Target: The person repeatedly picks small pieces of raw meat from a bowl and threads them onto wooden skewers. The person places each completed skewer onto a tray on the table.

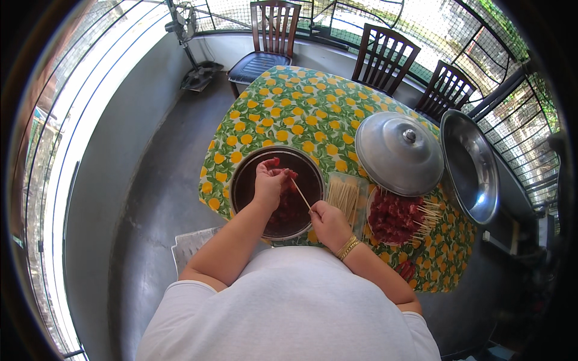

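Over a round metal pot [233, 180] of dark red marinated meat, my left hand [269, 182] pinches a strip of raw meat [270, 162]. My right hand [330, 224], with gold bracelets at the wrist, grips a thin wooden skewer [303, 196] near its lower end. The skewer slants up and left, its far tip at the meat by my left fingers; how deep the tip goes in is hidden. Beside my right hand, a clear plastic container [363, 201] holds many bare skewers [344, 197]. Right of it, a plate carries a heap of skewered red meat [394, 218], with stick ends pointing right.
A domed metal lid [391, 150] lies behind the plate, and a large metal basin [448, 156] leans at the table's right edge. A lemon-patterned cloth covers the table [283, 96]. A red packet [406, 269] rests near my right forearm. Chairs [385, 57] stand along the far side.
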{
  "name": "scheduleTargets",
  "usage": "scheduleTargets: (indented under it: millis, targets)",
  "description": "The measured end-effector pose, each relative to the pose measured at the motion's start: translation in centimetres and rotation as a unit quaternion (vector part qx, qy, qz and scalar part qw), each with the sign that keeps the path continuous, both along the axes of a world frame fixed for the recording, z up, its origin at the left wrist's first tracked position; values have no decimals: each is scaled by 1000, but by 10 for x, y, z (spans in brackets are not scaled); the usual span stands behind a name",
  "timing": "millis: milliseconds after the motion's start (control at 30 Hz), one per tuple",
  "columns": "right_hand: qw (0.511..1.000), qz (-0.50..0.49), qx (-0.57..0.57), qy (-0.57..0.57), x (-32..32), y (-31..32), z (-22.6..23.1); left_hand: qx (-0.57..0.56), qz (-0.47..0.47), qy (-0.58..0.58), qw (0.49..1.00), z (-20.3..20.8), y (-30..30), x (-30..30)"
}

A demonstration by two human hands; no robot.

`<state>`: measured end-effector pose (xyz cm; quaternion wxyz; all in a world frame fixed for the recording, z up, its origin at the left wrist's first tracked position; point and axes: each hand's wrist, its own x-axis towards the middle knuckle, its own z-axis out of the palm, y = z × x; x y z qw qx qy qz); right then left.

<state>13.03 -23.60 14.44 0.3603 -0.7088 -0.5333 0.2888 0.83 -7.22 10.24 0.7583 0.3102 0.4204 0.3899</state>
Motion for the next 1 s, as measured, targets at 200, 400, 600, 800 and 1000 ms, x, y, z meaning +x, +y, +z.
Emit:
scheduleTargets:
  millis: [200, 400, 600, 800, 1000]
  targets:
    - [1000, 10, 18, 14, 3, 1, 3, -75, -41, -17, 996, 4, 12, 1]
    - [998, -1, 24, 65, 5, 3, 7, -53, -98, -49, 993, 2, 21, -5]
    - [999, 0, 13, 53, 4, 2, 5, -35, -69, -49, 996, 2, 18, -1]
    - [998, 0, 28, 50, 2, 2, 2, -96, -47, -34, 994, 5, 13, 4]
    - [997, 23, 71, 24, 4, 2, 1, -129, -12, -61, 990, 2, 17, 6]
